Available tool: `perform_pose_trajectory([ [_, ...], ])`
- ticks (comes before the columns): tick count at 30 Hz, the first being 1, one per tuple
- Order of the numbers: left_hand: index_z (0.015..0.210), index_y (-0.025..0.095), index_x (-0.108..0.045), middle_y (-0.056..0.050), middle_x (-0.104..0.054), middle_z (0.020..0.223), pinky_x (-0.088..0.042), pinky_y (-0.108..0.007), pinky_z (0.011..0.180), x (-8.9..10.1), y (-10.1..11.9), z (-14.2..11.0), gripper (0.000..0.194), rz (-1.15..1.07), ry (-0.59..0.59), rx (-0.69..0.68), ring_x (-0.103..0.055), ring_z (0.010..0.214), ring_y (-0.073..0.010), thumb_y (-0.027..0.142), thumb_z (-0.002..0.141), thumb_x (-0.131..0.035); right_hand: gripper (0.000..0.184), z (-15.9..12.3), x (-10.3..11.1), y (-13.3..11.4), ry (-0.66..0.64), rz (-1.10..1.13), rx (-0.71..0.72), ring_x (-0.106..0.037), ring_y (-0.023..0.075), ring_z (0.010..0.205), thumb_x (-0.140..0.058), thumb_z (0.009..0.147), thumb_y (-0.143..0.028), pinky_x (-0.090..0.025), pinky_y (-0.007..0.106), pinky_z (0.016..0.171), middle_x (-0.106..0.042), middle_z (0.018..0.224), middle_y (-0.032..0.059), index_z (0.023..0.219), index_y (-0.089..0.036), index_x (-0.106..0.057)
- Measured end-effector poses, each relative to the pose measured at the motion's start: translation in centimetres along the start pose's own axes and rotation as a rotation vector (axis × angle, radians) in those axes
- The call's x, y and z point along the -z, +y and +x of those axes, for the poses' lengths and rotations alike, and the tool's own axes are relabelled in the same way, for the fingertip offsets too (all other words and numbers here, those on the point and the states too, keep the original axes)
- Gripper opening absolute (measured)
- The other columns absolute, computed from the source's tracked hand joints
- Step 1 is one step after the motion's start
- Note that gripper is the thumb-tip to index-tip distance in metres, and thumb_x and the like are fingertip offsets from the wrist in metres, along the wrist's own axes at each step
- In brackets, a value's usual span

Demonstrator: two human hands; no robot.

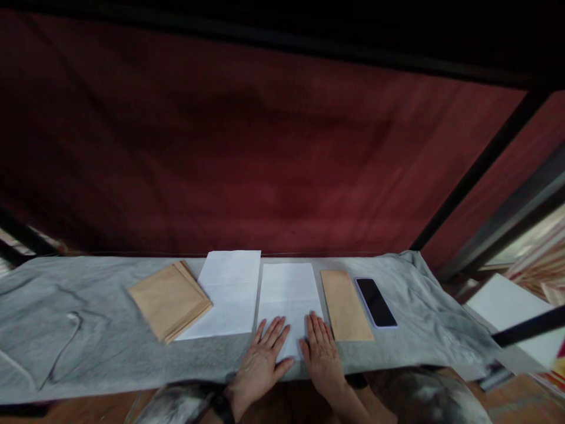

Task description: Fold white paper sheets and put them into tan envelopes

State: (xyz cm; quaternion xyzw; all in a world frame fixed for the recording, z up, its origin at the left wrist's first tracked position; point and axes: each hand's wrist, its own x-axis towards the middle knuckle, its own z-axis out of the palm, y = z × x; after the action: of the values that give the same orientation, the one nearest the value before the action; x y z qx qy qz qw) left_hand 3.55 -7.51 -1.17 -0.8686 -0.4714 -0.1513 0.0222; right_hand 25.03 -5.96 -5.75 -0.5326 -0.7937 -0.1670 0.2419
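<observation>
On the grey cloth (426, 312): in the head view, we see a white sheet (289, 288) lying flat between another sheet (233, 288) and brown paper (346, 306).
White sheet: light, thin and easily creased, we judge; best taken by an edge or corner.
Left hand (262, 354): palm down, fingers slightly spread on the sheet, clasping nothing.
Right hand (322, 353): flat at the right edge, fingers close together, thumb apart, gripping nothing.

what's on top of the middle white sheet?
Left hand and right hand, palms down over the near part of the white sheet. Whatever is directly beneath them is covered.
</observation>
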Motion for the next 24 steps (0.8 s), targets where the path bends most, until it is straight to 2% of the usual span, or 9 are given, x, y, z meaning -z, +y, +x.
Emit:
perform_pose_trajectory([
  [4, 0.155, 0.030, -0.024, -0.004, -0.037, 0.158, -0.032, -0.047, 0.118, 0.3, -0.3, -0.6, 0.065, -0.007, -0.010, -0.015, -0.036, 0.144, -0.0221, 0.055, 0.098, -0.043, 0.065, -2.3, 1.8, -0.2, -0.003, -0.006, -0.015, -0.044, 0.0255, 0.138, -0.038, 0.102, -0.046, -0.036, 0.041, 0.113, -0.043, 0.153, 0.0144, 0.156, -0.014, -0.023],
  [9, 0.153, 0.027, -0.031, -0.008, -0.041, 0.155, -0.036, -0.045, 0.116, 0.8, -0.6, -1.1, 0.062, -0.002, -0.026, -0.018, -0.040, 0.142, -0.0227, 0.052, 0.098, -0.044, 0.065, -3.1, 3.0, -0.4, -0.027, -0.005, -0.024, -0.045, 0.0262, 0.137, -0.039, 0.102, -0.042, -0.035, 0.041, 0.114, -0.043, 0.153, 0.0149, 0.157, -0.014, -0.020],
  [13, 0.149, 0.024, -0.039, -0.010, -0.045, 0.153, -0.040, -0.046, 0.113, 1.0, -0.3, -1.2, 0.056, 0.010, -0.046, -0.010, -0.042, 0.141, -0.0243, 0.050, 0.099, -0.045, 0.067, -3.3, 3.4, -0.3, -0.041, 0.016, -0.017, -0.047, 0.0268, 0.136, -0.039, 0.102, -0.044, -0.036, 0.042, 0.114, -0.043, 0.153, 0.0147, 0.158, -0.014, -0.017],
  [24, 0.141, 0.028, -0.049, -0.006, -0.055, 0.145, -0.043, -0.043, 0.113, 0.6, -0.4, -2.4, 0.041, 0.034, -0.008, -0.009, -0.051, 0.134, -0.0201, 0.033, 0.101, -0.046, 0.066, -3.8, 3.5, -0.1, -0.029, 0.033, -0.009, -0.047, 0.0271, 0.136, -0.039, 0.102, -0.043, -0.035, 0.042, 0.114, -0.043, 0.152, 0.0151, 0.157, -0.014, -0.020],
])
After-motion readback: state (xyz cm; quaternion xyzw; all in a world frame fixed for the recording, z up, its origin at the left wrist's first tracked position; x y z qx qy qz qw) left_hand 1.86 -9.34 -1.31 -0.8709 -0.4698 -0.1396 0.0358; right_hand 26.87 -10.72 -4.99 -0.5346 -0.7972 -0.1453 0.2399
